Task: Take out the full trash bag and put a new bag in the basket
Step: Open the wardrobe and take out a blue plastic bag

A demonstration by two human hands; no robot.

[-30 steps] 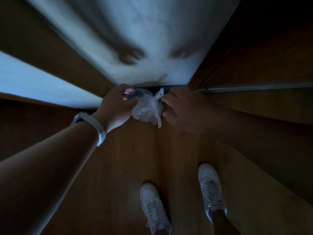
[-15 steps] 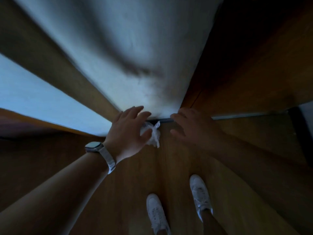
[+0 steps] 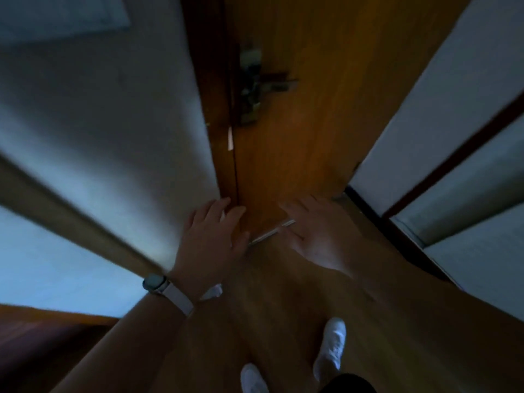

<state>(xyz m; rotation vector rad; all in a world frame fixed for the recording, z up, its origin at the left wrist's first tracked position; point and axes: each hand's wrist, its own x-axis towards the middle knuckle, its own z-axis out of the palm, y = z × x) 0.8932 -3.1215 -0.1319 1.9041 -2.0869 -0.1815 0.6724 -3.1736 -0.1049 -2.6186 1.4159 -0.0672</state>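
Past our shoes (image 3: 331,344), the bag (image 3: 212,292) peeks out on the floor (image 3: 283,296) beneath our left hand (image 3: 209,239), its grip spread and empty like the right hand (image 3: 314,239), so we'd best step clear of it before reaching for the door (image 3: 283,154).

Home hallway: wooden door (image 3: 297,123), lever handle (image 3: 272,80), wood floor (image 3: 283,307).

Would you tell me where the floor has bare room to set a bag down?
Bare floor lies between the right hand, the left hand and the white shoes. Crowded: the door foot by both hands, and under the left wrist, where a white scrap shows.
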